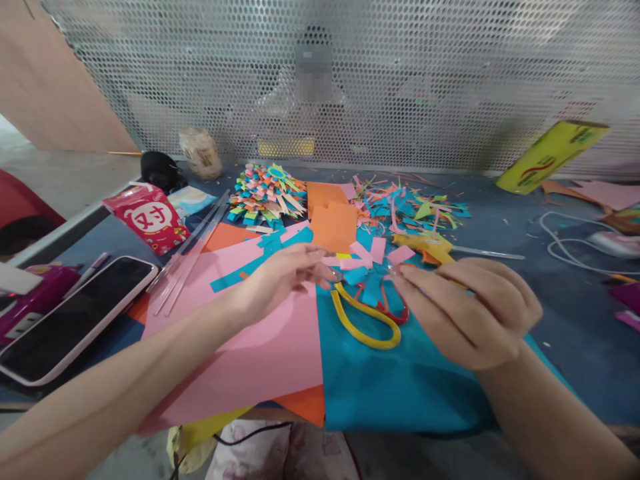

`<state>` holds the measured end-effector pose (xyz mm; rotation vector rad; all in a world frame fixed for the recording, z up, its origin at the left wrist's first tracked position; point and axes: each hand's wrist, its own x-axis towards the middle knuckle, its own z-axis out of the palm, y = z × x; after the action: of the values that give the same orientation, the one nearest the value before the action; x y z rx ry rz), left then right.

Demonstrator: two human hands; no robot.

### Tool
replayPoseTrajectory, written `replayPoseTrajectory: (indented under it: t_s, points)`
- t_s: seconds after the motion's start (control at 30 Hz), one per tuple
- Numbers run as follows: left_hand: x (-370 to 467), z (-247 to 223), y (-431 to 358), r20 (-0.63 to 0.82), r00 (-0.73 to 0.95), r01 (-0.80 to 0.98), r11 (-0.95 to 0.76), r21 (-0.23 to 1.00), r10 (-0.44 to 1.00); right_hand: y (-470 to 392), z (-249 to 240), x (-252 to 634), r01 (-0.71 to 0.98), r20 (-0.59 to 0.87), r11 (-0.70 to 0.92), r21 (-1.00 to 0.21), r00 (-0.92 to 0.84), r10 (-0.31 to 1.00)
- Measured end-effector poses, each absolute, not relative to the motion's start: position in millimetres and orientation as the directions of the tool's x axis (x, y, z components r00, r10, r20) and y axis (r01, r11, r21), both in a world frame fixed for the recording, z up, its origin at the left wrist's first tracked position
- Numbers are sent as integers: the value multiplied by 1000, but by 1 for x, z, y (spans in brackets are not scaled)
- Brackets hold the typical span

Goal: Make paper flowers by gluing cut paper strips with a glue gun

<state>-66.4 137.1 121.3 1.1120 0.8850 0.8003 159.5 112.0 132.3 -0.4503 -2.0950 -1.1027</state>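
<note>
Taking the yellow handle as landmark, there is one of it, with one red handle just to its right; whether the two belong to one pair of scissors cannot be told. Behind it lie four loose pink pieces, among teal scraps that overlap too much to count, and farther back at least two orange pieces. One pink sheet spreads to its left on the desk, one teal sheet beneath it. Beyond, to the left, stands one fringed paper cluster; to the far left are one phone and one red packet. The yellow handle is a smooth, glossy, elongated loop; the pink pieces are short, flat, straight-edged rectangles. The left hand reaches in from the left, palm down, fingers loosely bent near the handle's upper end; whether its grip holds anything is unclear. The right hand comes from the right, knuckles up, its grip narrow, fingertips close together behind the handle; what might lie between them cannot be made out.
</note>
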Motion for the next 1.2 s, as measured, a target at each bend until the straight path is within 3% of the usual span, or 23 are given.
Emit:
replayPoseTrajectory:
  t_s: [0.07,0.17,0.3,0.33,0.47,0.53,0.67,1.03,1.2]
  points:
    - [-63,121,134,-242,497,-160,362,918,833,109,141,156,542,722,625,562,-690,-51]
    - [-60,123,127,-223,504,-204,366,908,834,108,147,148,504,720,722,474,-694,13]
    - [-58,123,120,-240,506,-226,396,890,829,106,145,142,468,622,576,671,-777,-94]
    - [-58,123,120,-247,501,-232,404,885,829,105,145,141,465,617,577,671,-782,-88]
    - [-57,122,120,-223,486,-263,385,885,845,103,148,138,557,632,754,349,-733,250]
    - [-57,121,120,-207,479,-276,371,887,853,102,148,137,578,607,774,259,-721,335]
    - [-56,119,121,-191,479,-274,353,895,857,102,147,139,567,585,766,303,-745,320]
    - [-55,118,122,-199,464,-248,342,906,863,104,144,140,572,597,779,255,-727,338]
    - [-56,116,123,-133,501,-279,305,910,855,103,143,141,528,644,795,300,-726,240]
